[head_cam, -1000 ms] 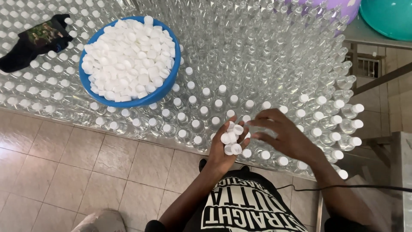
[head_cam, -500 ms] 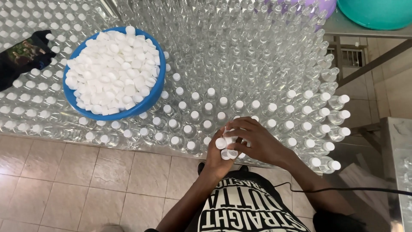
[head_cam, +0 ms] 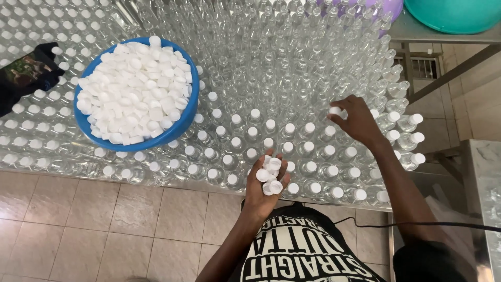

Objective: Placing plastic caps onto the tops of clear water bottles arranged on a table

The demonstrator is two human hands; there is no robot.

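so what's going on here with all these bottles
A person is capping clear plastic bottles packed together on a table. The left hand cups a small pile of white caps, and the right hand presses a single cap onto a bottle further back. The nearer rows already wear caps; the rows behind are open. A blue bowl heaped with more caps sits on top of the bottles at the left.

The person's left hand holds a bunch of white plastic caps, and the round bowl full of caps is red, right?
Not quite. The left hand does hold white plastic caps, but the head view shows the round bowl full of caps is blue, not red.
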